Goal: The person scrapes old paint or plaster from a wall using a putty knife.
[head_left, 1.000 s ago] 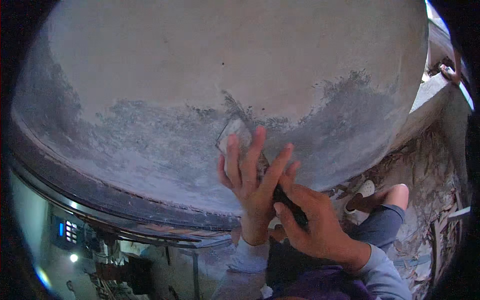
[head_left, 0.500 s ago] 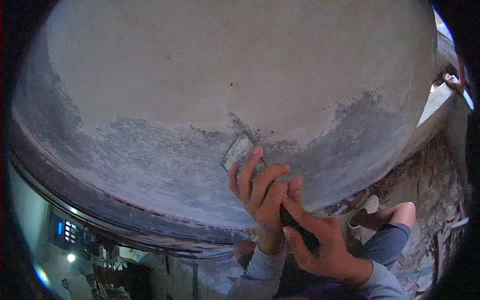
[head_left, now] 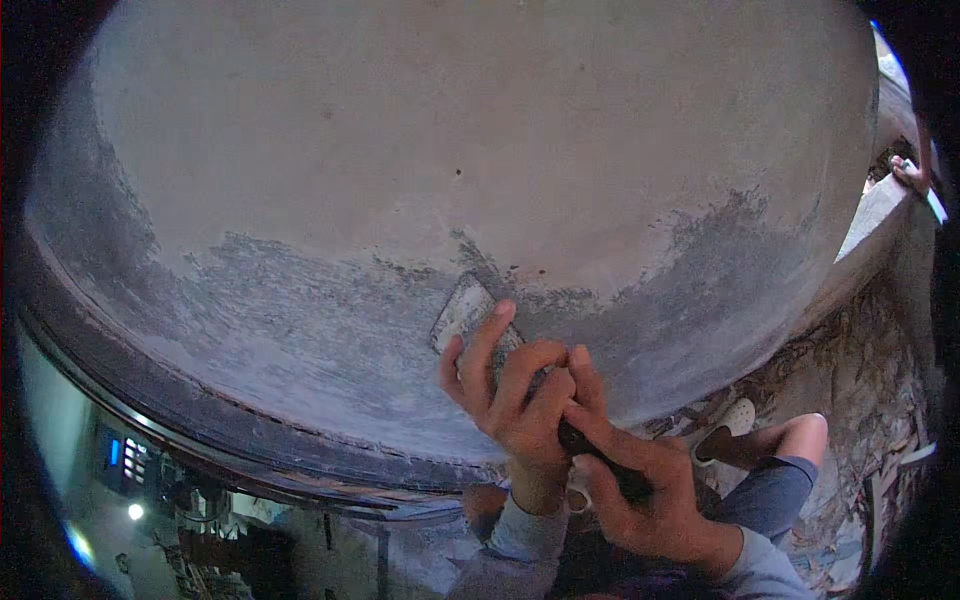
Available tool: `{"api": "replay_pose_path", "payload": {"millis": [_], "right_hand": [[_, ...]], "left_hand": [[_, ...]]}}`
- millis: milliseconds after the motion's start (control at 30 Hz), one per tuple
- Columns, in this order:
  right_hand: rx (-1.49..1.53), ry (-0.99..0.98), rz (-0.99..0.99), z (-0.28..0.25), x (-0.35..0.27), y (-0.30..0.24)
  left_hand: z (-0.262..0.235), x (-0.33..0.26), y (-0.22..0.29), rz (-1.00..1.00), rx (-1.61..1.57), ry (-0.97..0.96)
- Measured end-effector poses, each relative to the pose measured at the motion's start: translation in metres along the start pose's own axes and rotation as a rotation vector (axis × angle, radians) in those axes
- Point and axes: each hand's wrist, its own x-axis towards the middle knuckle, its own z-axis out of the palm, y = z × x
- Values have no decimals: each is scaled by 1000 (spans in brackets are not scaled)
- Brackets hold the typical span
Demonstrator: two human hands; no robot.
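Note:
A scraper with a wide, pale-smeared flat blade lies against a big curved grey-brown surface. Its dark handle runs down to the right. My left hand is closed around the neck of the scraper, with fingers spread over the back of the blade. My right hand grips the handle lower down, partly hiding it. Around the blade, a rough dark grey band spreads across the lower part of the curved surface, with ragged edges against the smoother upper part.
A dark rim borders the curved surface at the lower left. Beyond it is a dim room with a bright lamp. At right, my bent leg and a light clog are over ground strewn with debris.
The scraper and both hands have shifted slightly; the blade sits a little lower and further left on the surface. Both hands keep their hold.

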Motion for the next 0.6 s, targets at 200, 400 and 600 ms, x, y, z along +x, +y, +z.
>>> {"api": "replay_pose_path", "payload": {"millis": [200, 400, 600], "right_hand": [[49, 43, 2, 2, 0, 12], [16, 40, -67, 1, 1, 14], [55, 12, 71, 1, 1, 6]], "left_hand": [[7, -6, -1, 10, 1, 37], [8, -5, -2, 17, -20, 24], [3, -1, -4, 9, -44, -26]]}}
